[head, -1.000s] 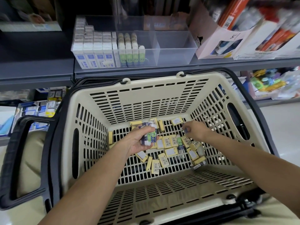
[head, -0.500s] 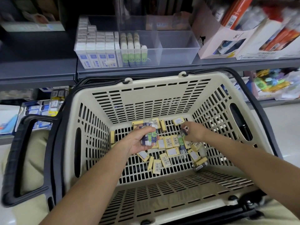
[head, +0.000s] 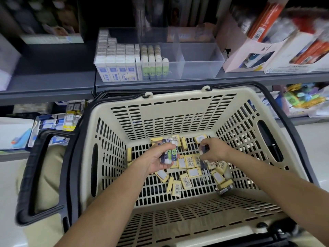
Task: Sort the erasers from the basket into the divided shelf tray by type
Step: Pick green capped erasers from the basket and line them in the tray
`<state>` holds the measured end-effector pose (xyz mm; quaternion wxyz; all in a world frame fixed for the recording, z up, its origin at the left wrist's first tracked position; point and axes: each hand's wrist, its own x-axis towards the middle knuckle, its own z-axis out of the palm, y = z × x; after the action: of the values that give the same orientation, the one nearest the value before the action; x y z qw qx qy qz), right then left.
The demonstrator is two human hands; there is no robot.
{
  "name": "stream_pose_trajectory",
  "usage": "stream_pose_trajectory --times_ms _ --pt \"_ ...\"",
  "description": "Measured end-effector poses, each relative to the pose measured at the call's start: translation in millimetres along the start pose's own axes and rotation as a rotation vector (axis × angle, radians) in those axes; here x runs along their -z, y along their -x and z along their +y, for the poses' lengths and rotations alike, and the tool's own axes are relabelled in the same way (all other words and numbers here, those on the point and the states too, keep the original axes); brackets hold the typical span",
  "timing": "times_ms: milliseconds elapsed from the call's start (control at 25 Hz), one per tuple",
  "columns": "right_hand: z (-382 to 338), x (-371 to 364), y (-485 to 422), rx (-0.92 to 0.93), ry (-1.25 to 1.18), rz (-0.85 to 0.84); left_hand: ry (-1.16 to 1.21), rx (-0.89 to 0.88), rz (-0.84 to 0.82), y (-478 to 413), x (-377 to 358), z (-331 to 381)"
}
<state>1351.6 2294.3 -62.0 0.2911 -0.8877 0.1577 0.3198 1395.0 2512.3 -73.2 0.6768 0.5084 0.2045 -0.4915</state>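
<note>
On my left hand (head: 154, 160) the fingers curl around a bunch of erasers (head: 170, 154) with green smiley faces and blue wrappers. On my right hand (head: 214, 152) the fingers pinch one small dark eraser (head: 204, 148), blurry. Both are low inside the basket (head: 178, 111), above yellow erasers (head: 189, 172) on its floor.

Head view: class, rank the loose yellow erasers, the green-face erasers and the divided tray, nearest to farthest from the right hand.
1. Loose yellow erasers: on the basket floor, just under the right hand.
2. Green-face erasers: to its left, held in the left hand.
3. Divided tray: on the shelf beyond the basket.
</note>
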Motion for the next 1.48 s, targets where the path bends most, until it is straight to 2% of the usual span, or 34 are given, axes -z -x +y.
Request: stream_pose_trajectory --times_ms 120,200,360,640,720,880,1000,1080,1160,1280,1360,1480 --pt "-29 21 11 0.160 -0.344 0.036 0.024 -0.026 -0.009 5 -6 9" --pt "-46 33 21 0.278 -0.467 0.037 -0.031 -0.068 -0.029 10 -14 22" --pt "-70 51 37 0.417 -0.585 0.077 -0.211 -0.153 -0.067 30 -25 52" --pt "-96 74 50 0.460 -0.605 0.125 -0.159 -0.307 -0.048 64 -22 86" --pt "-109 91 50 0.494 -0.615 0.238 -0.149 -0.387 -0.053 71 -19 99" --pt "-147 136 34 0.497 -0.557 0.611 -0.059 -0.544 -0.063 77 -18 130" --pt "-176 163 11 0.439 -0.294 0.854 -0.083 -0.622 -0.060 76 -21 147" --pt "-192 170 -5 0.346 -0.081 0.923 -0.087 -0.666 -0.048 72 -20 154" --pt "-205 171 -20 0.316 0.022 0.859 -0.055 -0.688 -0.031 68 -15 159" --pt "-219 165 -36 0.275 0.137 0.666 -0.011 -0.675 -0.027 64 -6 162" --pt "-228 170 -37 0.183 0.236 0.549 0.003 -0.663 -0.040 62 -2 165" --pt "-235 183 -36 0.050 0.257 0.272 0.021 -0.658 -0.056 62 -2 168"
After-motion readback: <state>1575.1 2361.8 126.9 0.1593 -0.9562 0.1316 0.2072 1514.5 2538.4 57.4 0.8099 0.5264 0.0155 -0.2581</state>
